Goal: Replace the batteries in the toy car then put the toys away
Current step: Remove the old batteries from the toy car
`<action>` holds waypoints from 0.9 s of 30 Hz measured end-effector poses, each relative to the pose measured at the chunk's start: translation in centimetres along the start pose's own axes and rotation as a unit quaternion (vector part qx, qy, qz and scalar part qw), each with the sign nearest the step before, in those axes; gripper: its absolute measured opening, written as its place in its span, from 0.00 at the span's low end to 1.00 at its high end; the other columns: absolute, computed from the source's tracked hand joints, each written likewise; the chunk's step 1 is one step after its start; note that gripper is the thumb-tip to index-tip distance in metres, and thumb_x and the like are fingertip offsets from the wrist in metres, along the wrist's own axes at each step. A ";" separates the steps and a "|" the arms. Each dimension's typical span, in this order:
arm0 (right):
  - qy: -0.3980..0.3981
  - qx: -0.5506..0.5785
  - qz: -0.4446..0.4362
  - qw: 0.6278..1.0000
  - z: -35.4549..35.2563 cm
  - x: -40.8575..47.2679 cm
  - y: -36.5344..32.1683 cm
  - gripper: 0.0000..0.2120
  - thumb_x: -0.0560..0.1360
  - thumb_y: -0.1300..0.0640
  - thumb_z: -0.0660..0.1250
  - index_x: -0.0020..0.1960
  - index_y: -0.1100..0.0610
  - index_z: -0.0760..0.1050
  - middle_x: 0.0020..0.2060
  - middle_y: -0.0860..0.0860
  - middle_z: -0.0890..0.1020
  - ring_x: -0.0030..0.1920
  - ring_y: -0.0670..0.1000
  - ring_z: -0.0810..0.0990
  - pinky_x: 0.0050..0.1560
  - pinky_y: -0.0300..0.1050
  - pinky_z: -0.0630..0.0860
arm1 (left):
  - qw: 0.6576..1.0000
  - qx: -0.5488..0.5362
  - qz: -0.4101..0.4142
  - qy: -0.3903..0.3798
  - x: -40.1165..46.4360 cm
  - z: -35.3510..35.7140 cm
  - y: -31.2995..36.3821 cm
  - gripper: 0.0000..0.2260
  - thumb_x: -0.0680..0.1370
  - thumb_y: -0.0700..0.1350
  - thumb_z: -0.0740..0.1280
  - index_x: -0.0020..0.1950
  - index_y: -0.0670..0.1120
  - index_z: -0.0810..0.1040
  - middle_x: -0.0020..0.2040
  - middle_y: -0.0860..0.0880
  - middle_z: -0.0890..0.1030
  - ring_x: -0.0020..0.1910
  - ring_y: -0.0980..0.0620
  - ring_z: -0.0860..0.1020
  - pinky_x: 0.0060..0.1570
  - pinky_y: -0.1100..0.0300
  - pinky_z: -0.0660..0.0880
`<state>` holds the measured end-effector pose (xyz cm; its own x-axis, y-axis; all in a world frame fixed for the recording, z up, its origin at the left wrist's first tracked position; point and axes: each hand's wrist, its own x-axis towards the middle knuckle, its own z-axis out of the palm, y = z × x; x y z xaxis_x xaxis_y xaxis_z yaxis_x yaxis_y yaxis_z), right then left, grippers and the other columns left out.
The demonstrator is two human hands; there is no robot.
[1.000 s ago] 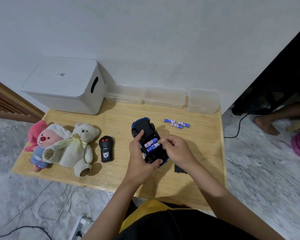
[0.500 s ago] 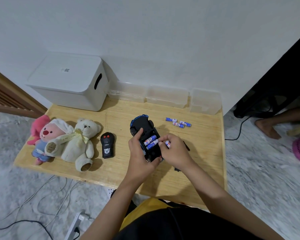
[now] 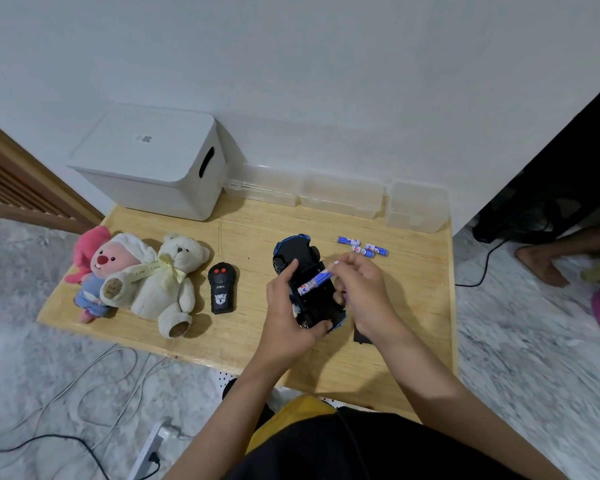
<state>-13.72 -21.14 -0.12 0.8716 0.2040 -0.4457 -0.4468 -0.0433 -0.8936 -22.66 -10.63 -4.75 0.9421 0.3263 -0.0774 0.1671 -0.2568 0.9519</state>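
The blue toy car (image 3: 300, 252) lies upside down on the low wooden table (image 3: 250, 233), its black underside and battery bay facing up. My left hand (image 3: 288, 313) grips the car's near end. My right hand (image 3: 364, 289) pinches the end of a blue-and-white battery (image 3: 314, 281) that lies slanted across the bay, and it seems to hold another battery in its fingers. Three loose batteries (image 3: 362, 245) lie on the table beyond the car. The black battery cover (image 3: 361, 337) lies under my right wrist.
A black remote (image 3: 221, 289), a white teddy bear (image 3: 170, 285) and a pink plush (image 3: 101, 268) lie at the left. A white lidded box (image 3: 153, 164) and clear plastic bins (image 3: 340, 195) line the wall. Cables and a power strip (image 3: 153, 445) are on the floor; another person's foot (image 3: 541, 265) is at the right.
My right hand has lifted one battery out of the bay and now tips up the end of another. Only one battery shows in the bay now.
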 end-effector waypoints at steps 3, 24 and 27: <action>-0.066 0.169 0.066 0.981 -1.1 0.0 -1.2 0.09 0.76 0.65 0.55 0.44 0.58 0.73 0.32 0.51 0.74 0.33 0.51 0.77 0.34 0.45 0.76 | 1.000 -0.012 -0.016 -0.023 0.0 -0.5 0.1 0.44 0.62 0.39 0.77 0.71 0.64 0.59 0.65 0.60 0.65 0.63 0.55 0.72 0.61 0.53 0.75; -0.385 -0.470 -0.141 0.782 -2.2 1.6 -3.9 0.13 0.68 0.52 0.76 0.51 0.45 0.78 0.36 0.28 0.75 0.44 0.34 0.74 0.45 0.38 0.68 | 0.954 -0.023 -0.128 -0.269 2.3 -4.7 2.3 0.32 0.59 0.46 0.80 0.58 0.56 0.69 0.56 0.39 0.77 0.53 0.38 0.80 0.50 0.48 0.80; -0.395 -0.503 -0.157 0.752 -1.8 1.8 -3.9 0.12 0.68 0.50 0.75 0.50 0.45 0.77 0.38 0.31 0.75 0.45 0.36 0.74 0.44 0.41 0.69 | 0.951 -0.014 -0.129 -0.280 2.5 -5.0 2.3 0.32 0.59 0.47 0.80 0.58 0.55 0.69 0.55 0.41 0.77 0.53 0.41 0.80 0.49 0.52 0.80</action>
<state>-10.05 -22.40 2.43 0.3323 0.8593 -0.3889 0.4812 -0.5091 -0.7137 -21.40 -5.88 -1.32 0.8793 -0.1624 -0.4478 0.4135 -0.2065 0.8868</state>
